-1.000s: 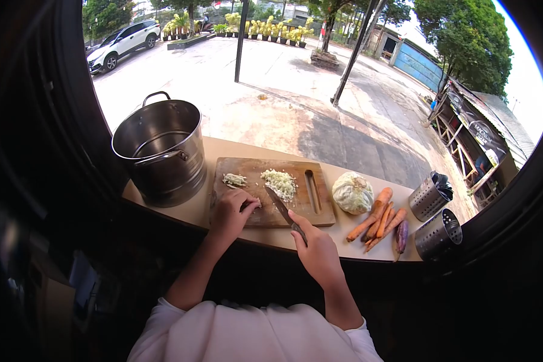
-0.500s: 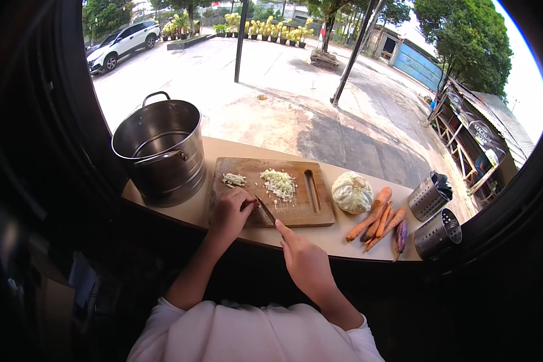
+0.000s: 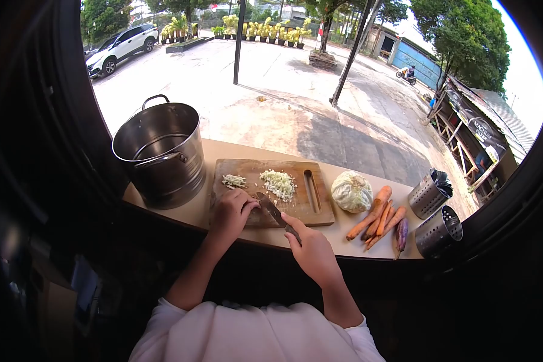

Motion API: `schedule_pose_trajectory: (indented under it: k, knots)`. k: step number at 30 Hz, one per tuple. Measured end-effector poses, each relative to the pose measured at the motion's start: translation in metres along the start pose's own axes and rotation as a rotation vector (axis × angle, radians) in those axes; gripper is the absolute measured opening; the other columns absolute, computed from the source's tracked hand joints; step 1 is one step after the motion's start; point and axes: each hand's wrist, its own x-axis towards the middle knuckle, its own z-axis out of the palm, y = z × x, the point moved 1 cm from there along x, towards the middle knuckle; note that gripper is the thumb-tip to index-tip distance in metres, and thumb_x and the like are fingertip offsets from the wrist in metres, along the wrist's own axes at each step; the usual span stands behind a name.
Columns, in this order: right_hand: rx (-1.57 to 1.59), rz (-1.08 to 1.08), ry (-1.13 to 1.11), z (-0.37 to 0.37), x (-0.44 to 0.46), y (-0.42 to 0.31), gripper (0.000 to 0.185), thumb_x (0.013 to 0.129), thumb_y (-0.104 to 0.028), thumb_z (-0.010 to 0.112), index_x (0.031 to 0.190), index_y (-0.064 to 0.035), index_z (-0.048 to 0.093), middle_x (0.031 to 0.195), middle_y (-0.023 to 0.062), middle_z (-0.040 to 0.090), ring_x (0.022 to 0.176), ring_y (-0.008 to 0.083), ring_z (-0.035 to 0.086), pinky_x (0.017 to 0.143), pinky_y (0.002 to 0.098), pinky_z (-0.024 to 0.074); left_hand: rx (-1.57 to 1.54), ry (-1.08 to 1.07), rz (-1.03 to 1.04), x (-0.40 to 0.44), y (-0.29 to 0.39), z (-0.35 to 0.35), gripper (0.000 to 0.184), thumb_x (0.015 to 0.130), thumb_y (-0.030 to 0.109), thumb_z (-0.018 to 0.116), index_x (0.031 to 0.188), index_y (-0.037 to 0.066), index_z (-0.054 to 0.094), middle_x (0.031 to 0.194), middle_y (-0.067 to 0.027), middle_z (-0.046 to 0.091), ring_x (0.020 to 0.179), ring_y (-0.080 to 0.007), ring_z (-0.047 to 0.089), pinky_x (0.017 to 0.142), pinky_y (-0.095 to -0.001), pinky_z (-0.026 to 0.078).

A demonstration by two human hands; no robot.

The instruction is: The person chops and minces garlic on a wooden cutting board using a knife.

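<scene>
In my right hand (image 3: 309, 247) is a knife (image 3: 271, 209), its blade pointing up and left over the wooden cutting board (image 3: 253, 218). Close to the blade tip, my left hand (image 3: 232, 208) has its fingers bent and pressed together at the board's lower left; what they pinch is hidden. Beyond that hand lies a small heap of pale cut strips (image 3: 233, 181). A larger pile of finely chopped pale vegetable (image 3: 278, 184) sits near the middle of the board.
A big steel pot (image 3: 158, 154) stands left of the board. To the right are a cabbage (image 3: 352, 192), several carrots (image 3: 377, 218), a purple vegetable (image 3: 401, 235) and two perforated metal holders (image 3: 429, 194). The counter's front edge runs just below the board.
The knife has turned so that more of its blade's flat side shows, and my right hand has shifted slightly right. My left hand stays nearly in place. A motorbike has appeared in the background.
</scene>
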Motion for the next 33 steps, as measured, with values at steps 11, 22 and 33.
schedule_pose_trajectory:
  k: [11, 22, 33]
  knots:
    - [-0.015, 0.011, 0.027, -0.002, -0.013, -0.008, 0.045, 0.098, -0.016, 0.064, 0.142, -0.0189, 0.058, 0.093, 0.0237, 0.069, 0.089, 0.0442, 0.065, 0.073, 0.0494, 0.0506, -0.018, -0.09, 0.007, 0.0, -0.002, -0.007, 0.012, 0.082, 0.011, 0.078, 0.088, 0.003, 0.071, 0.092, -0.0113, 0.069, 0.09, -0.0323, 0.067, 0.08, -0.0414, 0.053]
    - [-0.252, -0.112, 0.045, 0.012, -0.025, -0.014, 0.05, 0.101, -0.019, 0.06, 0.15, -0.0209, 0.05, 0.084, 0.0136, 0.066, 0.07, 0.034, 0.068, 0.063, 0.0446, 0.0555, 0.045, -0.052, -0.036, 0.001, 0.002, -0.005, 0.008, 0.078, 0.008, 0.076, 0.082, 0.004, 0.07, 0.087, -0.0117, 0.07, 0.089, -0.0322, 0.068, 0.08, -0.042, 0.053]
    - [-0.374, -0.039, -0.018, 0.03, -0.012, -0.019, 0.047, 0.101, -0.018, 0.059, 0.147, -0.0216, 0.052, 0.085, 0.0152, 0.067, 0.073, 0.0364, 0.068, 0.066, 0.0475, 0.0545, 0.032, -0.085, -0.07, 0.004, 0.004, -0.006, 0.011, 0.079, 0.006, 0.075, 0.081, 0.004, 0.064, 0.087, -0.0116, 0.066, 0.092, -0.0325, 0.065, 0.08, -0.043, 0.052]
